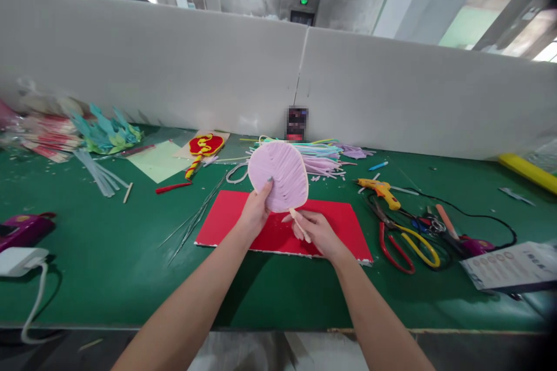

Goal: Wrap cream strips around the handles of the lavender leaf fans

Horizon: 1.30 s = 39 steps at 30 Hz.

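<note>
Over one red board [282, 239]: left hand [257, 208] pinches one lilac fan [282, 177], right hand [319, 233] one cream stick [300, 226].

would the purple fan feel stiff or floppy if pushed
The fan is probably fairly stiff, as its face spreads flat beyond the left hand. It may be light, since that hand pinches it near the edge. Its ridged surface likely gives some grip.

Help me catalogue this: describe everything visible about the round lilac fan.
The round lilac fan has a soft-looking, ridged face of slanting strands and a thin cream rim. Its narrow, pale handle meets the lower edge; whether fixed is unclear. It is held up, partly hiding the red rectangular board; the left hand pinches its lower left, the right hand grips the handle.
</note>
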Motion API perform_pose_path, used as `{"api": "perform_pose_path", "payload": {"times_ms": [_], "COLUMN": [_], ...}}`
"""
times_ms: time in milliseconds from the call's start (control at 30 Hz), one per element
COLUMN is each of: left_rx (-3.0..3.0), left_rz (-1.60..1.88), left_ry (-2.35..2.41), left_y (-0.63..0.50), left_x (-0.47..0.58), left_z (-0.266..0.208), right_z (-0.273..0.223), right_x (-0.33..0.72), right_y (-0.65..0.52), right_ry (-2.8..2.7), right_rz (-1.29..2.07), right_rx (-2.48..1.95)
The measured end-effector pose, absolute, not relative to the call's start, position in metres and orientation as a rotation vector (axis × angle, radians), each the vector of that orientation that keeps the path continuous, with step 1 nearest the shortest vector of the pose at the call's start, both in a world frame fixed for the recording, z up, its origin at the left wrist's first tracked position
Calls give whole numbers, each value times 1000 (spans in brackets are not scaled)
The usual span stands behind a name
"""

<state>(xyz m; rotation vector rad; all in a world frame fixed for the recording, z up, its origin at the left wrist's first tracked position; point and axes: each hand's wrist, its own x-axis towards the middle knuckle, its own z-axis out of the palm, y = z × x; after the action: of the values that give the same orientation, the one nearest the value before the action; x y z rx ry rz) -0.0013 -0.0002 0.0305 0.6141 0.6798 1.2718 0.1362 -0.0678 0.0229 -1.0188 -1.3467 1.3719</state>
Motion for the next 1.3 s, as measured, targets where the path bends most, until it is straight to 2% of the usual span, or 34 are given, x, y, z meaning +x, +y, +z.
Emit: {"api": "perform_pose_path", "payload": {"times_ms": [133,333,433,833,1300], "left_rx": [658,762,830,704,601], "left_rz": [1230,1280,1229,1287,1322], "left_ry": [639,543,479,615,674], "left_y": [3,6,1,-1,0], "left_x": [-2,-3,1,-1,4], "left_z": [29,31,31,32,23], "right_z": [20,20,19,26,20], "right_x": [138,144,145,136,133], "right_y": [-64,-62,-63,-67,-68], "right_ry": [-1157,-1086,-1113,-1441,-1574], "right_rz": [1278,631,476,743,874], "right_rx": [-971,-1367,-1473,-1346,-1315]}}
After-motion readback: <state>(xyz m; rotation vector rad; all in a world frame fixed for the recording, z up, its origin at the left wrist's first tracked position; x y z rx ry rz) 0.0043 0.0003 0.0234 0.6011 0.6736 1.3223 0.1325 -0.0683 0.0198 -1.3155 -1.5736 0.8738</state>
